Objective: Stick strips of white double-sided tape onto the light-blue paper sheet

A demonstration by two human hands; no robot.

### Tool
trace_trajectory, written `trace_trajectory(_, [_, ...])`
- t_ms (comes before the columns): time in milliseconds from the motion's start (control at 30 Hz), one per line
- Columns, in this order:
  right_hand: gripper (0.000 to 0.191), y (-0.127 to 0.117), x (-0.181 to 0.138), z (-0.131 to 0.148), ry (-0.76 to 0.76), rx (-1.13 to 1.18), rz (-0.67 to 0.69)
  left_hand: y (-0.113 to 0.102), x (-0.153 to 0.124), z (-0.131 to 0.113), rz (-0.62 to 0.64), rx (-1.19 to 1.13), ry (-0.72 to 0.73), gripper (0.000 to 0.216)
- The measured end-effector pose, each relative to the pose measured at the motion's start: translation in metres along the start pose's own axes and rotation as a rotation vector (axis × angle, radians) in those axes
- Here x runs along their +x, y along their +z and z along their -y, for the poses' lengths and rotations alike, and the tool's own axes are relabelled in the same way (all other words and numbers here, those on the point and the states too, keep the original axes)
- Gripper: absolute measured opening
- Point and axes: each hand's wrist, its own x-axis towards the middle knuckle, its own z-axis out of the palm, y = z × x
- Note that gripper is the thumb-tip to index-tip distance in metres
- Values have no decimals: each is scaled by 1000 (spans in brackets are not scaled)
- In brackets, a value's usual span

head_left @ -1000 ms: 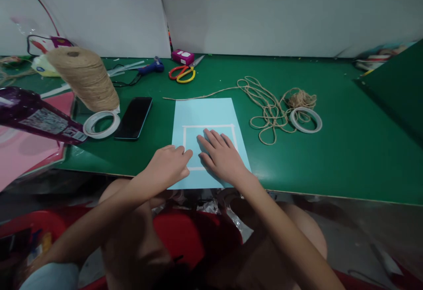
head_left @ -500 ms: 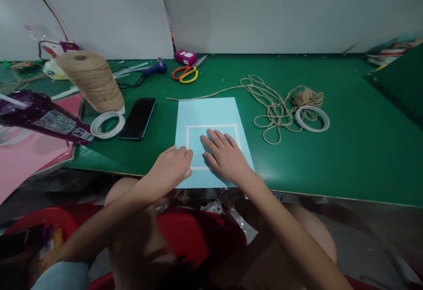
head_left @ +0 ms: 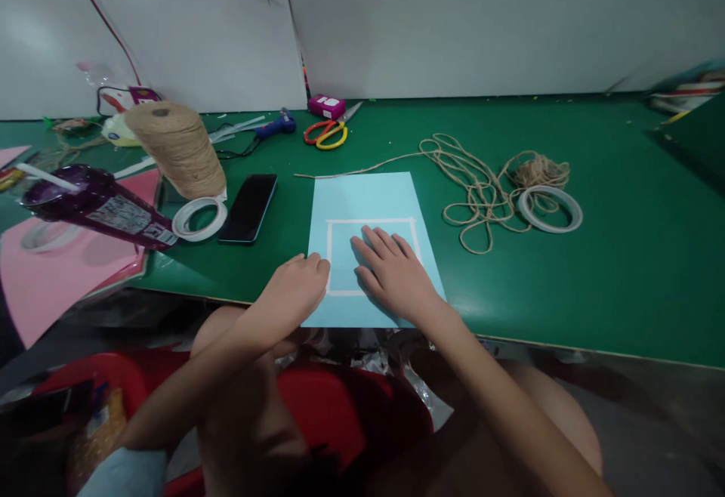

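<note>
A light blue sheet of paper (head_left: pixel 362 195) lies on the green table near its front edge. White tape strips (head_left: pixel 371 220) form a rectangle on it. My right hand (head_left: pixel 396 274) rests flat on the paper inside the rectangle, fingers spread. At the sheet's left edge is my left hand (head_left: pixel 297 285), its fingers curled closed beside the left tape strip. Whatever those fingers may hold is hidden. A loose end of brown twine (head_left: pixel 362 170) runs along the top edge of the paper.
Tangled twine (head_left: pixel 470 187) and a tape roll (head_left: pixel 549 208) lie to the right. On the left are a phone (head_left: pixel 249 208), another tape roll (head_left: pixel 199 219), a twine spool (head_left: pixel 178 146) and a tilted purple cup (head_left: pixel 107 206). Scissors (head_left: pixel 331 133) and a glue gun (head_left: pixel 275 127) lie behind.
The camera view has turned slightly left, so everything sits a little further right and lower. Both hands keep their places on the paper, with no clear movement against it.
</note>
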Motion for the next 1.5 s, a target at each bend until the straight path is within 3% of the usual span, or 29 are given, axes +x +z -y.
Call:
trace_trajectory(333, [48,1,2,-1,-9,-8,4,-5,-10,9,-43,-136,102,14])
trace_trajectory(633, [49,0,2,0,-4,-9,11,-2,-14,9,43,-72,133,18])
trace_trajectory(1067, [49,1,2,0,-7,7,-2,15,-10,2,-56,-18,112,19])
trace_trajectory(1500, [49,3,2,-1,-5,5,-2,11,-12,15,-40,-280,130,17])
